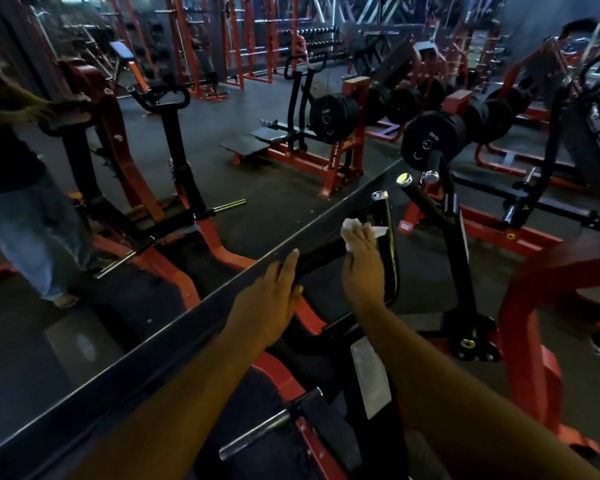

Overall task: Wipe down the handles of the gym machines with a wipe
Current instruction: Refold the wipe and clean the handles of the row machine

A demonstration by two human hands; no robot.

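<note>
The left hand [274,299] lies on the black handle bar [321,254] of the machine, fingers stretched out nearly straight along its top and the thumb tucked under the bar's near side, so the bar sits between thumb and palm in a loose hold. Just to its right and slightly farther out, the right hand [361,275] has its fingers bent over a crumpled white wipe [355,232], pressing it on the bar where that bar meets the upright part of the handle. The wipe is soft and bunched, with one flat corner poking out to the right of the fingers.

The bar is a smooth, glossy black tube that bends beyond the right hand into a loop ending in a shiny chrome cap [380,195]. A second black tube with a chrome cap [404,178] stands just past it, to the right. Left of both hands runs a dark mirror edge [153,344], a long straight strip. Farther off, beyond the right hand, round black weight plates [430,140] hang on a red steel frame [342,157].
</note>
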